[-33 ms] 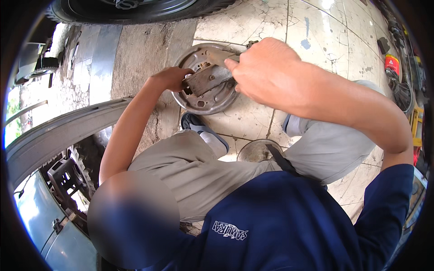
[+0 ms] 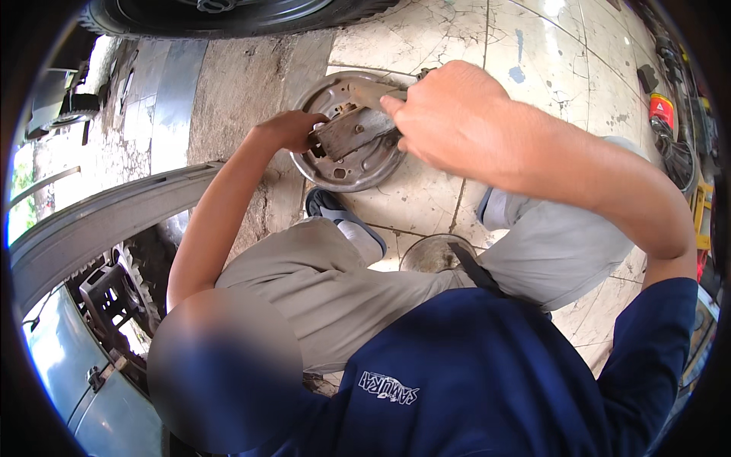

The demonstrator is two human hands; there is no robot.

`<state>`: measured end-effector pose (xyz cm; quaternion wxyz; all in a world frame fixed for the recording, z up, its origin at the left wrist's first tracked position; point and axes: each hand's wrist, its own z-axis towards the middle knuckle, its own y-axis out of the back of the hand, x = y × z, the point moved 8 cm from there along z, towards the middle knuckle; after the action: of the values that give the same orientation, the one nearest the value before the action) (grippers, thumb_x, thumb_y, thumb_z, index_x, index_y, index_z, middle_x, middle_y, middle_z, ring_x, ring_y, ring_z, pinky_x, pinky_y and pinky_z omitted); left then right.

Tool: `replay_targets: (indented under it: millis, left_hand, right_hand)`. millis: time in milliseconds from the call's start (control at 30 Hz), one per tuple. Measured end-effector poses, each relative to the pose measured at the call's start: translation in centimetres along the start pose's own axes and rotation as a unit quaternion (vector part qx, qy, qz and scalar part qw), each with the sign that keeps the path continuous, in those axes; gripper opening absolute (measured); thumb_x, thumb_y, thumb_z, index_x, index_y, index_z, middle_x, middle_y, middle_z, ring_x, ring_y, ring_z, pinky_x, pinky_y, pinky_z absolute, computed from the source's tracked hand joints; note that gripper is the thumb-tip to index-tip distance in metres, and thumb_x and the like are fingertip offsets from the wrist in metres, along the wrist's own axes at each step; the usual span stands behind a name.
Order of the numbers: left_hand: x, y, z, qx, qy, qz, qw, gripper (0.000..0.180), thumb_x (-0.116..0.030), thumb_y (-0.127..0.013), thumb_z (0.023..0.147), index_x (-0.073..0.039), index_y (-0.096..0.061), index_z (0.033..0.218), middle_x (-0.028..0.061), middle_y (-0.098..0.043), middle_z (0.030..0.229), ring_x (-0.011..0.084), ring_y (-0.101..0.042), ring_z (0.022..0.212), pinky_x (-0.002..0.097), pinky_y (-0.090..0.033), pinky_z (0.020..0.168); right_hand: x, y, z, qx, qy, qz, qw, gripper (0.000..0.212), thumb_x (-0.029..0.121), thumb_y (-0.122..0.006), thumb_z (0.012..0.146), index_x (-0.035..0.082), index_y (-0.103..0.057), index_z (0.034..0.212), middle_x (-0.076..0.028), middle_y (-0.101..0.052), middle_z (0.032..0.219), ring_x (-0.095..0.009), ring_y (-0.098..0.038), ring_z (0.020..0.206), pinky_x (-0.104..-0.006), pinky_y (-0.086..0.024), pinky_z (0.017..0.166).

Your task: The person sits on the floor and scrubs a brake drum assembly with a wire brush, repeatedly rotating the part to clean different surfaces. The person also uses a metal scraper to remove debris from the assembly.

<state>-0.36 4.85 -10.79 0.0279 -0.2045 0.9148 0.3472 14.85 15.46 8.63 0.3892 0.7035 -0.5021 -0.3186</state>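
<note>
A round, worn metal brake backing plate (image 2: 349, 181) lies on the tiles in front of my feet. Across it is a grey, scuffed brake shoe (image 2: 352, 135), tilted over the plate's middle. My left hand (image 2: 288, 131) is closed at the shoe's left end, its fingertips partly hidden by the metal. From the right, my right hand (image 2: 449, 114) grips the shoe's other end, with the index finger pressed on a tan curved piece (image 2: 371, 94) along its far side. The hand's other fingers are mostly hidden underneath.
A large tyre (image 2: 228, 27) is at the far edge. Along the left runs a grey metal beam (image 2: 114, 217), beside a blue vehicle panel (image 2: 72, 373). A round metal dish (image 2: 426, 255) sits between my feet. A red can (image 2: 661, 110) stands among clutter at right.
</note>
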Motion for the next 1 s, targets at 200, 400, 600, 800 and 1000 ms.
replay_targets:
  millis: [200, 400, 600, 800, 1000]
  left_hand:
    - [-0.8, 0.5, -0.2, 0.028, 0.02, 0.017, 0.999, 0.063, -0.014, -0.068, 0.081, -0.018, -0.047, 0.14, 0.0156, -0.068, 0.118, 0.035, -0.065, 0.107, 0.0436, -0.053, 0.092]
    - [0.1, 0.9, 0.5, -0.026, -0.025, 0.005, 0.999, 0.062, -0.013, -0.068, 0.08, -0.017, -0.048, 0.139, 0.018, -0.069, 0.111, 0.0367, -0.065, 0.104, 0.0449, -0.053, 0.09]
    - [-0.3, 0.9, 0.3, -0.015, -0.013, 0.023, 1.0, 0.062, -0.015, -0.068, 0.081, -0.019, -0.047, 0.14, 0.0177, -0.07, 0.108, 0.0368, -0.066, 0.102, 0.0456, -0.053, 0.088]
    - [-0.1, 0.9, 0.5, -0.01, -0.012, 0.021, 1.0, 0.063, -0.015, -0.068, 0.08, -0.02, -0.048, 0.14, 0.0183, -0.069, 0.11, 0.0368, -0.065, 0.104, 0.0459, -0.053, 0.088]
    - [0.0, 1.0, 0.7, -0.034, -0.024, -0.001, 0.999, 0.063, -0.016, -0.07, 0.081, -0.02, -0.049, 0.14, 0.015, -0.068, 0.117, 0.0355, -0.065, 0.107, 0.0431, -0.053, 0.093]
  right_hand:
    - [0.0, -0.3, 0.4, -0.001, 0.0, 0.02, 1.0, 0.047, 0.03, -0.063, 0.091, 0.002, -0.059, 0.128, -0.011, -0.067, 0.066, -0.028, -0.069, 0.066, -0.0393, -0.054, 0.056]
    - [-0.9, -1.2, 0.7, -0.084, -0.021, 0.022, 0.996, 0.05, 0.031, -0.066, 0.089, 0.003, -0.059, 0.129, -0.011, -0.066, 0.065, -0.028, -0.068, 0.065, -0.0394, -0.055, 0.056]
    - [0.3, -0.6, -0.6, -0.035, 0.008, -0.026, 0.999, 0.051, 0.03, -0.068, 0.088, 0.002, -0.058, 0.13, -0.009, -0.066, 0.065, -0.027, -0.068, 0.065, -0.0377, -0.055, 0.057]
    - [0.3, -1.2, 0.4, -0.014, 0.008, -0.023, 1.0, 0.054, 0.031, -0.067, 0.088, -0.001, -0.056, 0.131, -0.009, -0.066, 0.066, -0.027, -0.068, 0.065, -0.0371, -0.055, 0.057]
    - [-0.9, -1.3, 0.2, -0.076, -0.016, 0.008, 0.997, 0.053, 0.033, -0.067, 0.088, 0.004, -0.058, 0.131, -0.01, -0.066, 0.066, -0.027, -0.068, 0.064, -0.037, -0.054, 0.057]
